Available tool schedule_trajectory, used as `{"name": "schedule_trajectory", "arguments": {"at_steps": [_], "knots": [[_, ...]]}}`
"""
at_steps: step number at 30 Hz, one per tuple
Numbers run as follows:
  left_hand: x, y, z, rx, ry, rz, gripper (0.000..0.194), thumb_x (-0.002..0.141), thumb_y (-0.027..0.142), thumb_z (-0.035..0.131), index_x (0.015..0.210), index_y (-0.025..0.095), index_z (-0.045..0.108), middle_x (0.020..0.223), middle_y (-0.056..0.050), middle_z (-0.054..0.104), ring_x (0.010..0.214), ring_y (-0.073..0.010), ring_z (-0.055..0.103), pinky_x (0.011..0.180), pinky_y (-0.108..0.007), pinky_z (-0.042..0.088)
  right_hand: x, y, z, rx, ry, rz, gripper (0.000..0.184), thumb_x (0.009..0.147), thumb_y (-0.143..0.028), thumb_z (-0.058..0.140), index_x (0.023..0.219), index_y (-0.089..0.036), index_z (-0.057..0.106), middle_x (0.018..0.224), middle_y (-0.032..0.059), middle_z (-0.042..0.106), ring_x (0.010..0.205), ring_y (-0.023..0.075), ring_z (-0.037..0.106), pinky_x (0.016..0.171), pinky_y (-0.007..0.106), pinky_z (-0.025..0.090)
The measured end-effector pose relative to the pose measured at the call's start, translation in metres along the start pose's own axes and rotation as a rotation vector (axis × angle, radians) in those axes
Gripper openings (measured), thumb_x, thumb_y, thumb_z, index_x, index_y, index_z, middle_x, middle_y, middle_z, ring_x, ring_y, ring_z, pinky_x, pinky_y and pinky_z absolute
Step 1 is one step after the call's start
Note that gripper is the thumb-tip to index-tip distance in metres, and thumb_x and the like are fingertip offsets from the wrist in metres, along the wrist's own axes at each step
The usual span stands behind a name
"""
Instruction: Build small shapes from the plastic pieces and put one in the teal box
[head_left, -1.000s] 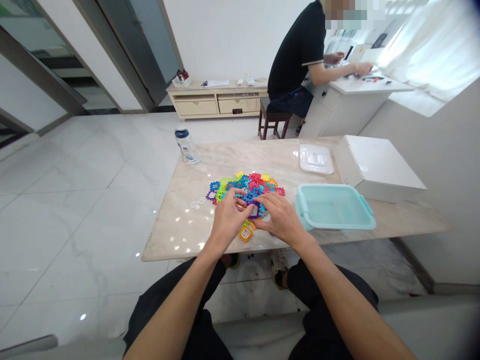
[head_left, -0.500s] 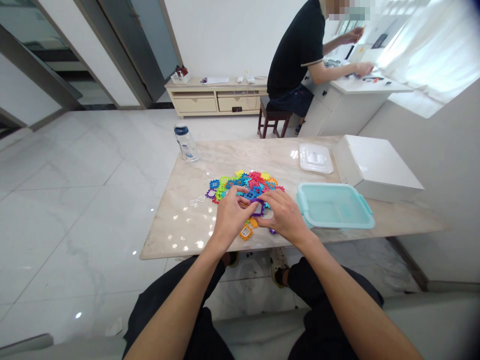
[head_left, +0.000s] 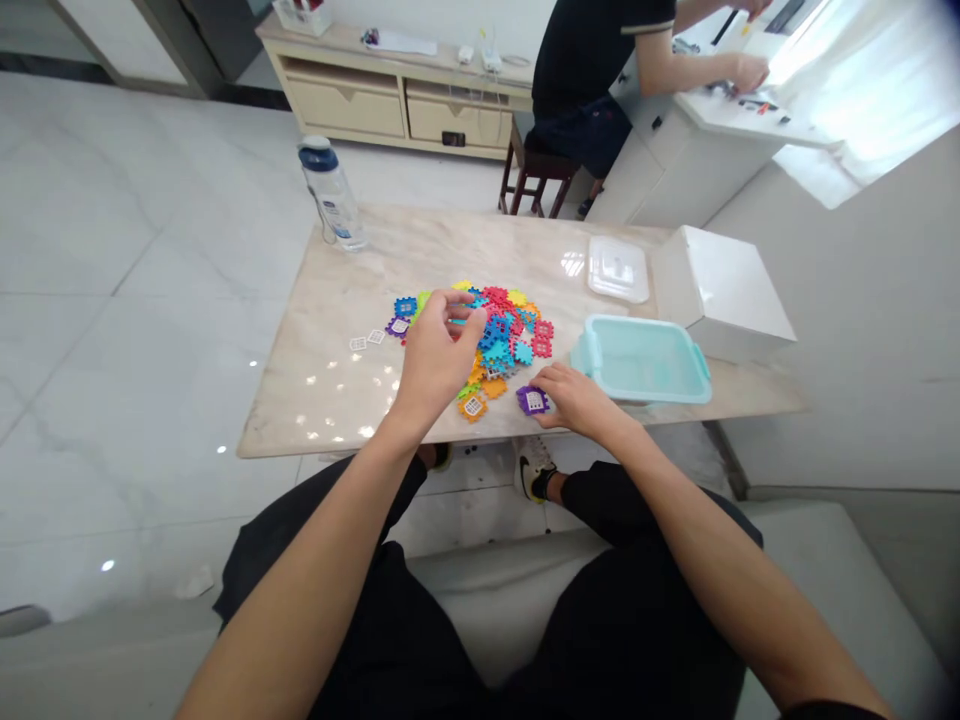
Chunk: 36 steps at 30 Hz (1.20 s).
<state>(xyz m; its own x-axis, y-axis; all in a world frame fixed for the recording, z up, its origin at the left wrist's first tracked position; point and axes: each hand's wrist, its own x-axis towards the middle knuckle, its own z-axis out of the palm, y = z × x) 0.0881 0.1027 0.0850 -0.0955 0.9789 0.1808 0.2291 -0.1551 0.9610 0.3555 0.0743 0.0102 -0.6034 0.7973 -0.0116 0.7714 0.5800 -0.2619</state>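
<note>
- The left hand [head_left: 439,350] had come off the purple tile [head_left: 531,401] and hung over the left part of the pile [head_left: 498,340] of coloured tiles, thumb and fingers apart, with nothing seen between them.
- The right hand [head_left: 574,395] had carried the purple tile away to the near right of the pile; its thumb and fingers were clamped on that tile's right edge.
- That left one hand on the tile, where both had been working at it above the pile, and freed the other.
- The purple tile, with a white grid in its middle, was low at the worktop [head_left: 480,235]; whether another purple tile lay under it could not be told.
- Left of the pile lay two loose white grids [head_left: 366,341]; at its near edge, an orange tile [head_left: 473,406] had a grid fitted.
- Right of the pile stood a turquoise tub [head_left: 660,397].
- Beyond the pile to the left, a bottle [head_left: 335,200] carried dark lettering, too small to read.
- Below the pile, a shoe [head_left: 530,470] showed a dark tick-shaped mark; no brand name could be read.
</note>
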Motion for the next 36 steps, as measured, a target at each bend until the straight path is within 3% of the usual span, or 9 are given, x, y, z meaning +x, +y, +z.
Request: {"name": "schedule_trajectory", "arguments": {"at_steps": [4, 11, 27, 36], "knots": [[-0.001, 0.001, 0.002, -0.010, 0.008, -0.009, 0.018, 0.099, 0.022, 0.070, 0.116, 0.020, 0.068, 0.105, -0.007, 0.078, 0.081, -0.0157, 0.073, 0.075, -0.030, 0.057, 0.000, 0.008, 0.009, -0.101, -0.082, 0.045, 0.040, 0.083, -0.021, 0.088, 0.121, -0.013, 0.076, 0.120, 0.0165, 0.075, 0.115, 0.0337, 0.067, 0.101, 0.046, 0.057], [-0.001, 0.002, 0.003, -0.047, -0.023, -0.038, 0.017, 0.097, 0.018, 0.070, 0.114, 0.021, 0.068, 0.104, -0.006, 0.077, 0.077, -0.0153, 0.073, 0.074, -0.030, 0.059, 0.009, 0.015, 0.017, -0.155, -0.141, 0.093, 0.034, 0.087, -0.026, 0.086, 0.118, -0.016, 0.076, 0.118, 0.0148, 0.076, 0.116, 0.0332, 0.067, 0.100, 0.043, 0.056], [0.002, 0.002, 0.001, -0.106, -0.043, -0.065, 0.017, 0.095, 0.015, 0.071, 0.111, 0.020, 0.067, 0.101, -0.005, 0.077, 0.074, -0.0138, 0.074, 0.072, -0.028, 0.061, 0.013, 0.018, 0.025, -0.108, -0.126, 0.055, 0.037, 0.088, -0.027, 0.086, 0.122, -0.016, 0.077, 0.123, 0.0164, 0.076, 0.119, 0.0352, 0.065, 0.104, 0.047, 0.054], [0.002, 0.004, -0.002, -0.138, -0.048, -0.080, 0.020, 0.096, 0.011, 0.071, 0.115, 0.019, 0.069, 0.099, -0.005, 0.075, 0.081, -0.0165, 0.075, 0.080, -0.031, 0.061, 0.013, 0.024, 0.027, -0.133, -0.179, 0.077, 0.038, 0.091, -0.031, 0.089, 0.125, -0.019, 0.080, 0.125, 0.0158, 0.076, 0.114, 0.0345, 0.069, 0.099, 0.046, 0.057]]}}
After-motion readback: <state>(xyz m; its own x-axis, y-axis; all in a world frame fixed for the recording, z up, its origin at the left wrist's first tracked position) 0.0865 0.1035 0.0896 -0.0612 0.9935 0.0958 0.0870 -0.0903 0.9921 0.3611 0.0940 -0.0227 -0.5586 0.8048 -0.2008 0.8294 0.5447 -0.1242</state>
